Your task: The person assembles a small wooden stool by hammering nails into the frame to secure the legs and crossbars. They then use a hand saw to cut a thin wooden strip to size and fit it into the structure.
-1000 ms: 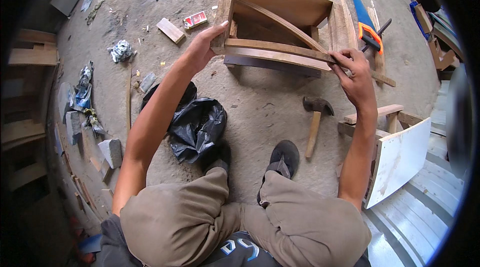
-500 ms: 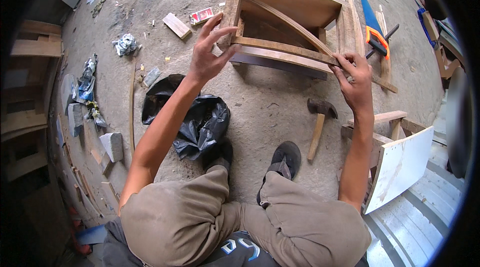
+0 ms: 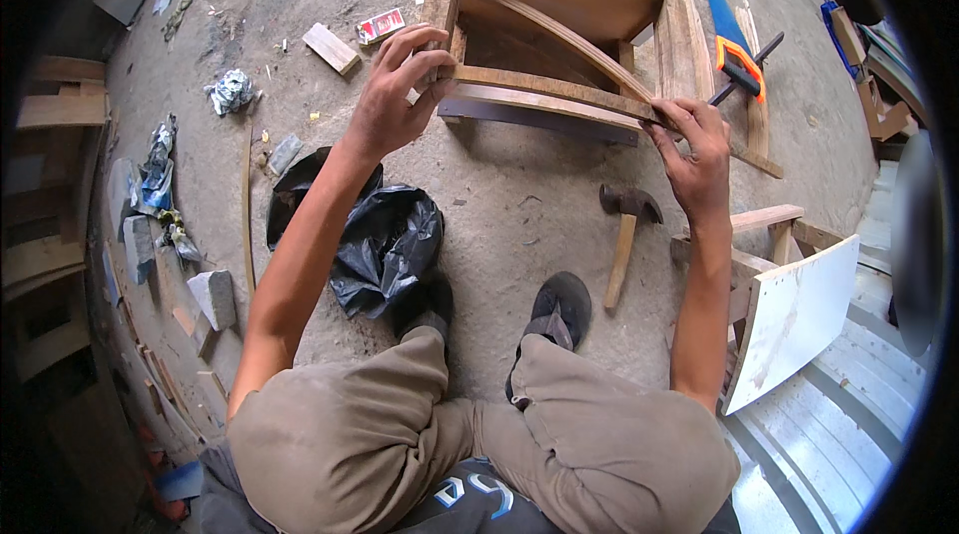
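Resting on the floor (image 3: 489, 244): open wooden frame (image 3: 559, 0), beyond the feet. Right hand (image 3: 692, 159): grip clamped on the front wooden strip (image 3: 549, 88) at the frame's near right corner. Left hand (image 3: 385, 99): fingers curled at near left corner (cannot tell whether closed). Hammer (image 3: 621, 244) lies nearer; saw (image 3: 727, 19) right; white-panelled piece (image 3: 794, 319) by the floor's right edge.

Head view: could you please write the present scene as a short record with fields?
Left hand: at the near-left corner of the open brown wooden box frame
Right hand: at that frame's near-right corner; exact grip unclear
Diagonal across frame: thin brown wooden strip
Tools: dark-headed claw hammer with wooden handle; blue-bladed handsaw with orange-and-black handle
Other item: crumpled black plastic bag on the concrete floor
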A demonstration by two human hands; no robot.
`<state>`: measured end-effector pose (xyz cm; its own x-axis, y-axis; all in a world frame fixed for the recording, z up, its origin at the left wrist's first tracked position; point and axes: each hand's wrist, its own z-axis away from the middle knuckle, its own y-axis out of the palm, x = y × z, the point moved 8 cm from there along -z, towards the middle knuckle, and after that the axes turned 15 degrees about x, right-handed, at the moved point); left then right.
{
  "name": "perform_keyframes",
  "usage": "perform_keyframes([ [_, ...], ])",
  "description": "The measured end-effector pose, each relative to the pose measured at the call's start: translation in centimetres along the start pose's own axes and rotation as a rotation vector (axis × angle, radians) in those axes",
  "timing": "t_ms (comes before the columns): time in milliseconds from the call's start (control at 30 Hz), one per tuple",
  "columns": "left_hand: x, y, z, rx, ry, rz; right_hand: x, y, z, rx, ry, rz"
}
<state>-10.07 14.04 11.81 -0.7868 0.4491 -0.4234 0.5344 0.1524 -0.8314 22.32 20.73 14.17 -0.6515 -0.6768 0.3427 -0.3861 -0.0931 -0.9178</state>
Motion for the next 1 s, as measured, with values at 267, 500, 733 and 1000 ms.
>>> perform_keyframes([
  [267, -0.1, 0.1, 0.2, 0.028, -0.035, 0.012, 0.1, 0.3, 0.2, -0.041, -0.035, 0.068],
  [500, 0.5, -0.4, 0.2, -0.016, -0.113, 0.102, -0.1, -0.6, 0.1, -0.058, -0.014, -0.046],
  [733, 1.0, -1.0, 1.4, -0.096, -0.144, 0.251, 1.0, -0.4, -1.0, 0.048, -0.055, -0.038],
  [1000, 2.1, -1.6, 1.8, -0.14, -0.123, 0.297, 1.3, 0.7, -3.0, 0.169, -0.116, 0.017],
])
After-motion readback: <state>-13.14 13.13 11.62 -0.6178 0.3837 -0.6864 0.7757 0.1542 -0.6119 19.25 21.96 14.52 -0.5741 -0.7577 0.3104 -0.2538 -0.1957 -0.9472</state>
